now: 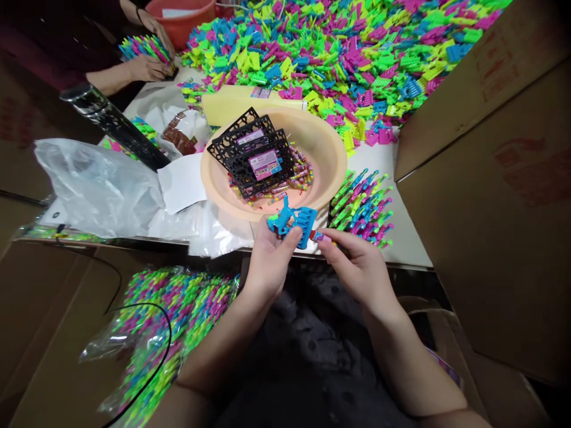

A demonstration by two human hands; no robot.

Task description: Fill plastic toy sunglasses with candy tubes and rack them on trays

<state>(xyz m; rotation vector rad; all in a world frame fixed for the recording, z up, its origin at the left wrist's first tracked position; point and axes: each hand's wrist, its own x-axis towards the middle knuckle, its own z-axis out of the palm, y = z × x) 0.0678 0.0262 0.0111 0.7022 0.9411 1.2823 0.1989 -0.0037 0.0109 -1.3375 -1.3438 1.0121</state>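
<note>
My left hand (270,255) grips a blue plastic claw clip (292,221) just in front of a peach bowl (332,160). My right hand (357,261) pinches a small striped candy stick (322,237) against the clip's right end. The bowl holds black lattice trays (252,151) with pink labels and many small candy sticks (294,178). A tray of filled clips (363,205) lies to the right of the bowl.
A big heap of pink, green, yellow and blue clips (348,53) covers the far table. Another person's hands (147,62) hold a bundle of clips at top left, near a red tub (182,21). Clear plastic bags (98,184) lie left; a bag of finished clips (169,321) sits below. Cardboard walls (491,178) stand right.
</note>
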